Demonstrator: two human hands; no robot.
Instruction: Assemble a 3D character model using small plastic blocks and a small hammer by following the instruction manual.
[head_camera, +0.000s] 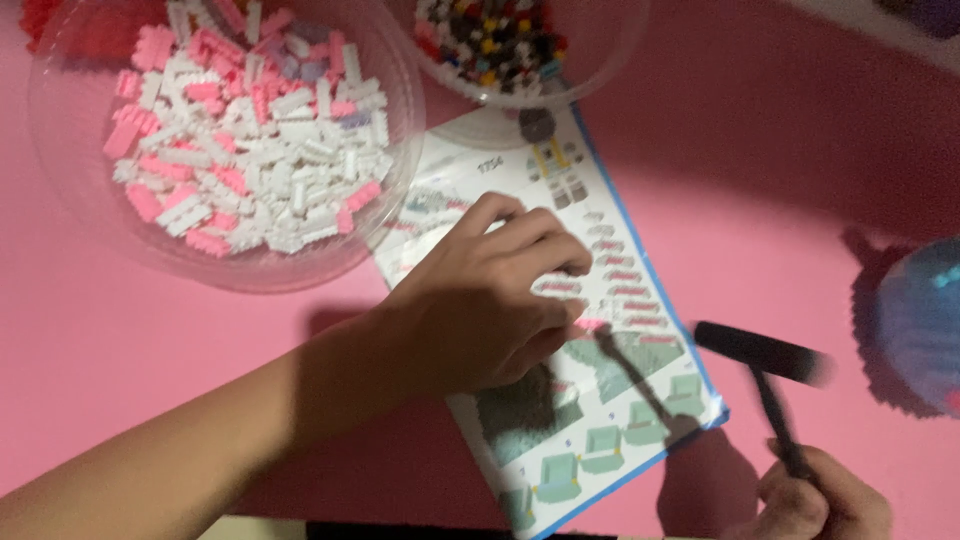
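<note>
My left hand (490, 295) rests knuckles up on a printed building-instruction sheet (620, 400), fingers curled, pinching a tiny pink brick (590, 324) at their tips. At the bottom right my right hand (820, 500) grips the thin handle of a small black hammer (765, 358), whose head hovers just right of the sheet. The hammer is blurred by motion. The sheet lies slanted on the pink table (780, 170).
A clear bowl (70, 200) of several pink and white bricks stands at the top left. A second clear bowl (590, 70) with dark, red and yellow pieces sits at the top centre. A blurred blue and white brick model (920, 320) is at the right edge.
</note>
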